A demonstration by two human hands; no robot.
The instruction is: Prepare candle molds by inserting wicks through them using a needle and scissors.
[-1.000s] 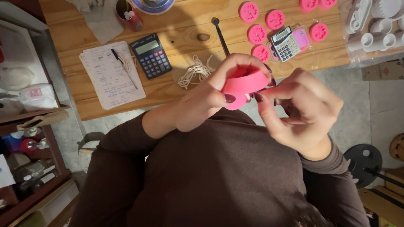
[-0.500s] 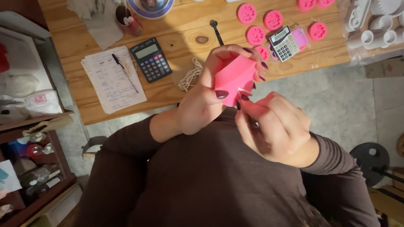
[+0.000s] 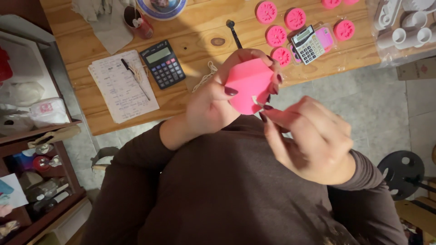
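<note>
A smooth, rounded pink mould [image 3: 247, 86] is held tilted above the lap.

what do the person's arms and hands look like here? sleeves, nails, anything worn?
Both arms wear long dark brown sleeves that end at the wrists. The left hand and right hand are bare, with no gloves. Fingernails are painted a dark maroon. No rings, watch or bracelets show.
</note>
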